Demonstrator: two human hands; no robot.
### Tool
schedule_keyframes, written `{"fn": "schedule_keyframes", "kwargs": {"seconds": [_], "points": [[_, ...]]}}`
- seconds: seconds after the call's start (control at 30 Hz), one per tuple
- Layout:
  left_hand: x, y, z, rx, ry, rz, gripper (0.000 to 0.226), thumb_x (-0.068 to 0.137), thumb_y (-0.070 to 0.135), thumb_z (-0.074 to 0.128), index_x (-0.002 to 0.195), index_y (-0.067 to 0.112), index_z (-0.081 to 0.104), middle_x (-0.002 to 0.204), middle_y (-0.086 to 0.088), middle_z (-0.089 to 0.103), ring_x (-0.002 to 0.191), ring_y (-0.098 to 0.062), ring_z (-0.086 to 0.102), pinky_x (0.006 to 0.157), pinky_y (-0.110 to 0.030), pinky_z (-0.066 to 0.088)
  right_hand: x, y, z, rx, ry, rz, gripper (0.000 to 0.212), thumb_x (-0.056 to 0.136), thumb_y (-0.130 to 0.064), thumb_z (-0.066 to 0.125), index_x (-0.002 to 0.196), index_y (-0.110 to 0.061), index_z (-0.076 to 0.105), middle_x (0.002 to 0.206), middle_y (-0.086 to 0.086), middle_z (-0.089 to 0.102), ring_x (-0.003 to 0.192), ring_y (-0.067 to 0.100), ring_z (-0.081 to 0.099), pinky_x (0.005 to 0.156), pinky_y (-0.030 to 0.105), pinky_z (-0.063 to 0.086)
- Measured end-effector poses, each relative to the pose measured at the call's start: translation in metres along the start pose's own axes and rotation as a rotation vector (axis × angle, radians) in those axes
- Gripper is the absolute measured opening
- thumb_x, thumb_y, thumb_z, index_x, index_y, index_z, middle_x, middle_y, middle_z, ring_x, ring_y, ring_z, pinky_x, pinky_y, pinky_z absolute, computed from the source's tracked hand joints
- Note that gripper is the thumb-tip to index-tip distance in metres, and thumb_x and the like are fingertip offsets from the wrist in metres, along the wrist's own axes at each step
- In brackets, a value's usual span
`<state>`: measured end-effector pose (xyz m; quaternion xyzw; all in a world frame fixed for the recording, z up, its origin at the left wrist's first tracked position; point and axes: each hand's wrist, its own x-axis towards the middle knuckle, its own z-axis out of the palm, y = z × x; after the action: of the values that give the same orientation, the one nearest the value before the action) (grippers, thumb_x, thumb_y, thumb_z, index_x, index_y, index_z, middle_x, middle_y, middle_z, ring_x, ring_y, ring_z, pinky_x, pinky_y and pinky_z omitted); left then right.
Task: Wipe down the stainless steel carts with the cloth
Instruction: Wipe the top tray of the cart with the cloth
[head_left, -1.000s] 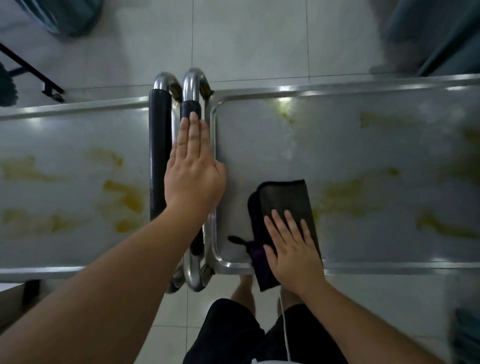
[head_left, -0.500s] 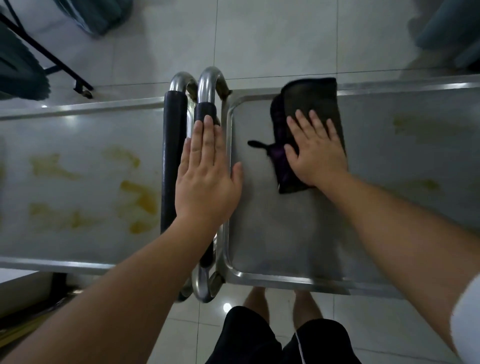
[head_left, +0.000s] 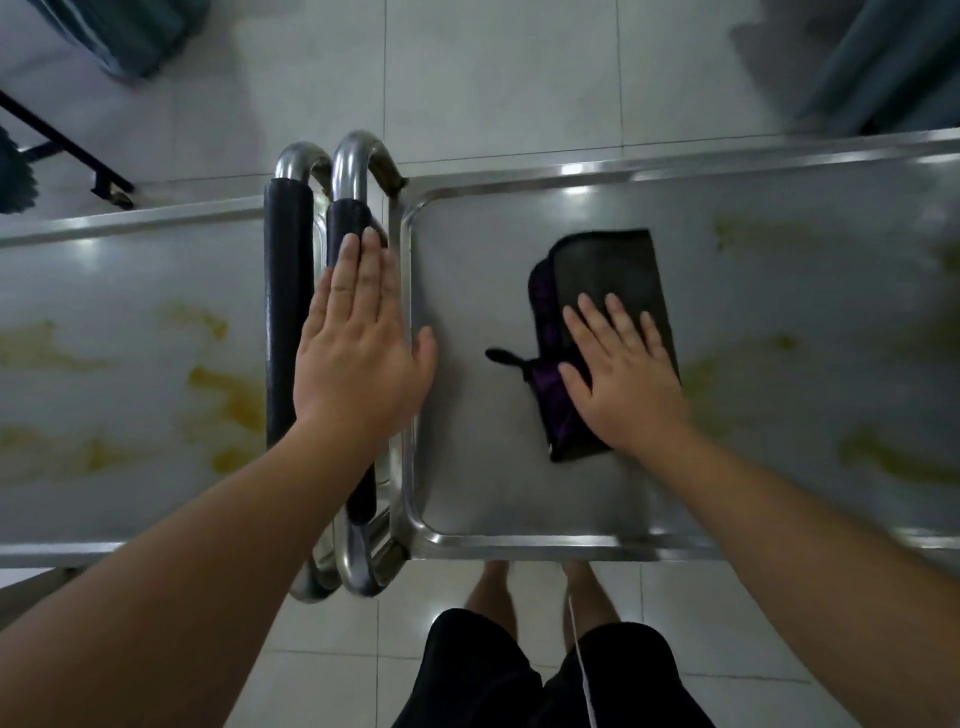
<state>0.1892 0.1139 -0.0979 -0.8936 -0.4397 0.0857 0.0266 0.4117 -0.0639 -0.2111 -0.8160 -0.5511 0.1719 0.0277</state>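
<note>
Two stainless steel carts stand side by side, handles meeting in the middle. The right cart (head_left: 467, 493) has a raised rim and yellowish stains toward its right. A folded black and purple cloth (head_left: 608, 270) lies flat on its top. My right hand (head_left: 623, 379) presses on the cloth with straight, spread fingers. My left hand (head_left: 358, 353) rests flat, fingers straight, on the black-padded handle (head_left: 349, 218) of the right cart. The left cart (head_left: 130, 291) shows several yellow-brown stains.
The left cart's padded handle (head_left: 285, 312) runs beside my left hand. Pale floor tiles (head_left: 493, 78) lie beyond the carts. A dark metal frame (head_left: 67, 150) stands at the far left. My legs (head_left: 540, 670) are below the near edge.
My right hand has slid the cloth back from the far rim toward the middle of the right cart's top. My left hand has stayed on the handle.
</note>
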Motion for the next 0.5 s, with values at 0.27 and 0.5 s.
{"fn": "schedule_keyframes", "kwargs": {"seconds": [0.27,0.5], "points": [[-0.001,0.003,-0.006,0.039,-0.067,0.015,0.089,0.102,0.059,0.019,0.167,0.006,-0.007,0.174,-0.010,-0.025,0.159,-0.021,-0.029,0.132,-0.045,-0.006,-0.157,0.036,0.039,-0.034,-0.068,0.059,0.070,0.107,-0.061,0.023,0.169,-0.030,0.012,0.177,-0.007,0.007,0.163,0.023,0.008,0.131,0.051,0.009],[-0.002,0.003,-0.004,0.059,-0.048,0.026,0.084,0.106,0.056,0.022,0.168,0.005,-0.002,0.176,-0.012,-0.019,0.160,-0.022,-0.027,0.133,-0.046,-0.005,-0.082,0.046,0.025,-0.056,-0.028,0.035,0.070,0.105,-0.060,0.027,0.168,-0.032,0.016,0.176,-0.007,0.015,0.163,0.019,0.006,0.131,0.052,0.010]]}}
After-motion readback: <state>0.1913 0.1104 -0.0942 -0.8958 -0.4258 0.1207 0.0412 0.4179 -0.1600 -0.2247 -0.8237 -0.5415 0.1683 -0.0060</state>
